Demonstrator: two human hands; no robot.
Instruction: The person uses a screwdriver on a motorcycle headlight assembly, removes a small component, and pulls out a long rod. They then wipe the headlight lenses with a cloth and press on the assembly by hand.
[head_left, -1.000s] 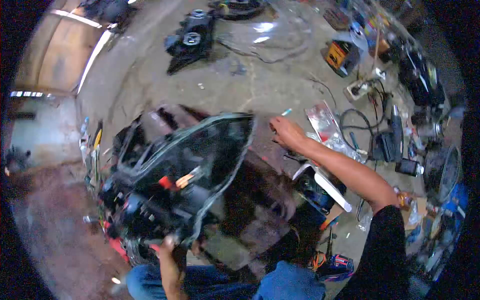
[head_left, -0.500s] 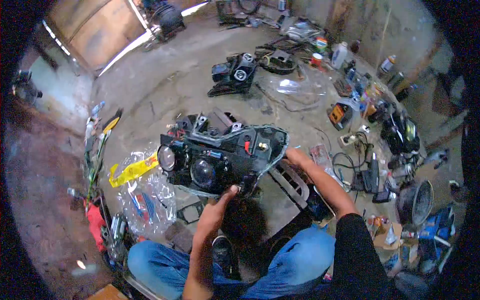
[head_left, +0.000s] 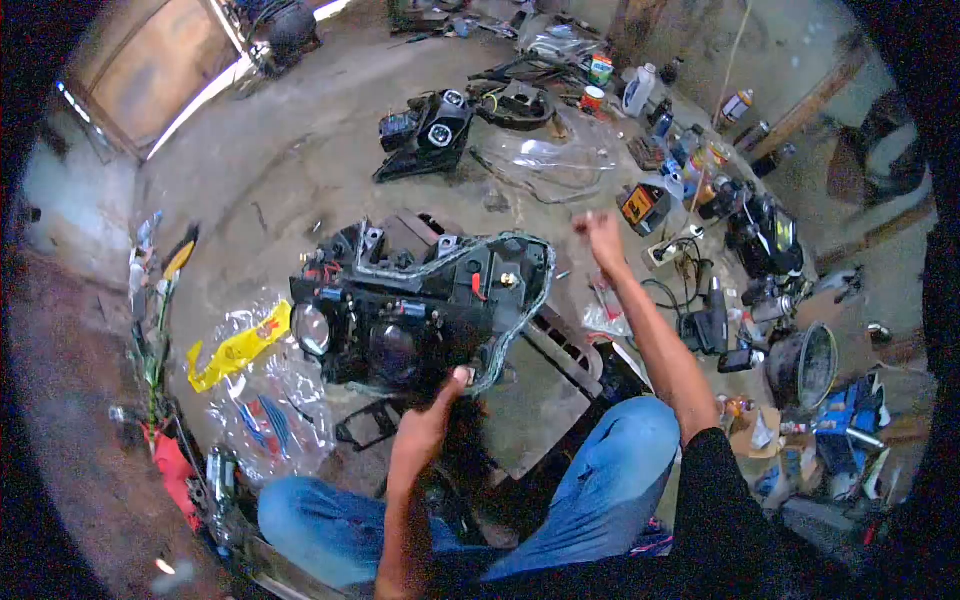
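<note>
A black headlight housing (head_left: 450,290) with two round lenses and a grey sealant bead along its rim is tilted up in front of my knees. My left hand (head_left: 425,430) grips its lower edge, thumb on the near side, the other fingers hidden behind it. Off to the right of the housing, my right hand (head_left: 598,232) is raised above the floor with its fingers drawn together, near an orange and black box (head_left: 643,207). The fingertips are blurred, and anything between them is too small to make out.
Beyond the housing, another headlight unit (head_left: 428,135) lies on the concrete floor (head_left: 300,180). Clear plastic with a yellow strip (head_left: 240,348) is at the left. Bottles, cables, a heat gun (head_left: 716,318) and a round metal ring (head_left: 802,364) crowd the right.
My right hand has let go of the housing's right side and moved up and away from it. My left hand still holds the housing. The whole view has shifted slightly.
</note>
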